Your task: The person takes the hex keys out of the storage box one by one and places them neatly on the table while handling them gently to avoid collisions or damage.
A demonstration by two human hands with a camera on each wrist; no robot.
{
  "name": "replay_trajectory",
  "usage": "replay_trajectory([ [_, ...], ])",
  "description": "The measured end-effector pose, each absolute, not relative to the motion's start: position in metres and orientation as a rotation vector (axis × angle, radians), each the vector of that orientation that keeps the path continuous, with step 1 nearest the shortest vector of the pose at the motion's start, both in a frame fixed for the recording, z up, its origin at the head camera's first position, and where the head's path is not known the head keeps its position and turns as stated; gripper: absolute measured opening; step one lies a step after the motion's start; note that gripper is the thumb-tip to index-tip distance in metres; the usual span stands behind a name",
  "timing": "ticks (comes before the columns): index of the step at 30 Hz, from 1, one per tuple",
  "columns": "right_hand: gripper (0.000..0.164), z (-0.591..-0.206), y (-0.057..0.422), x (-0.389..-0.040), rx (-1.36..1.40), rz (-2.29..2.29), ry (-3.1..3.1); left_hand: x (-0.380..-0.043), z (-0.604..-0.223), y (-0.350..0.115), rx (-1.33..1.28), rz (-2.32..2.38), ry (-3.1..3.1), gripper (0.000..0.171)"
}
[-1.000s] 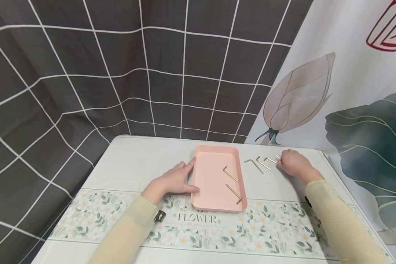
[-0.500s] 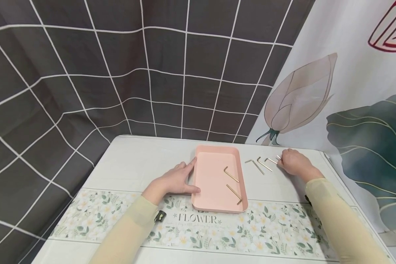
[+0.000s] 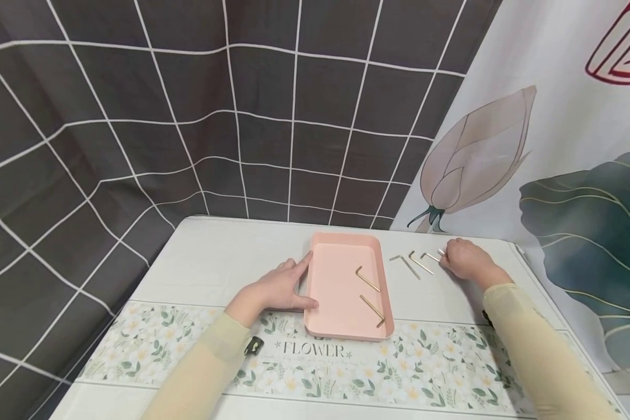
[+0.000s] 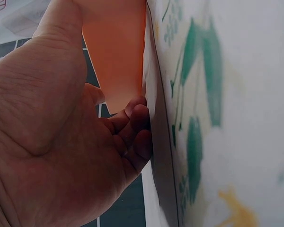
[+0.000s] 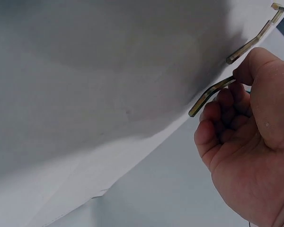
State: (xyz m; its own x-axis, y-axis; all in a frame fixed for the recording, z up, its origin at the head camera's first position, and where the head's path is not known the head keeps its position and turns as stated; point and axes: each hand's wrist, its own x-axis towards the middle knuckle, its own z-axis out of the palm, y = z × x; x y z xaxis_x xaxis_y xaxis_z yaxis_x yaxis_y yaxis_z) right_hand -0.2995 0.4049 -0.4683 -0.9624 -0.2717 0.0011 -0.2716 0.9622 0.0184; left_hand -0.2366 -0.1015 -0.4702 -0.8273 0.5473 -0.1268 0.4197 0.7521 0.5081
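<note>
My left hand [image 3: 278, 287] holds the left side of a shallow pink tray [image 3: 338, 318], its thumb over the rim and its index finger along the wall. In the left wrist view the other fingers [image 4: 141, 116] curl beside the tray at the table. Two gold hex keys [image 3: 368, 279] lie in the tray's right half. Over at the right, my right hand [image 3: 467, 259] pinches another hex key [image 5: 206, 100] between thumb and index finger, its bent end sticking out close to the tabletop. Several hex keys [image 3: 422, 262] lie in a row between that hand and the tray.
The white table [image 3: 231, 245] carries a floral band with the printed word FLOWER [image 3: 313, 348]. A dark grid curtain [image 3: 189, 146] hangs behind and to the left, and a white curtain with printed leaves [image 3: 583, 221] hangs at the right.
</note>
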Motion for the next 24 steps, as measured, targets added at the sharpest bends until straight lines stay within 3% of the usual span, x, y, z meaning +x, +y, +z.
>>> replay_trajectory([
  [24,0.024,-0.4739,0.4029,-0.3058,0.363,-0.027,-3.183,-0.238,-0.474,-0.1029,0.762,0.664,2.697,0.131],
])
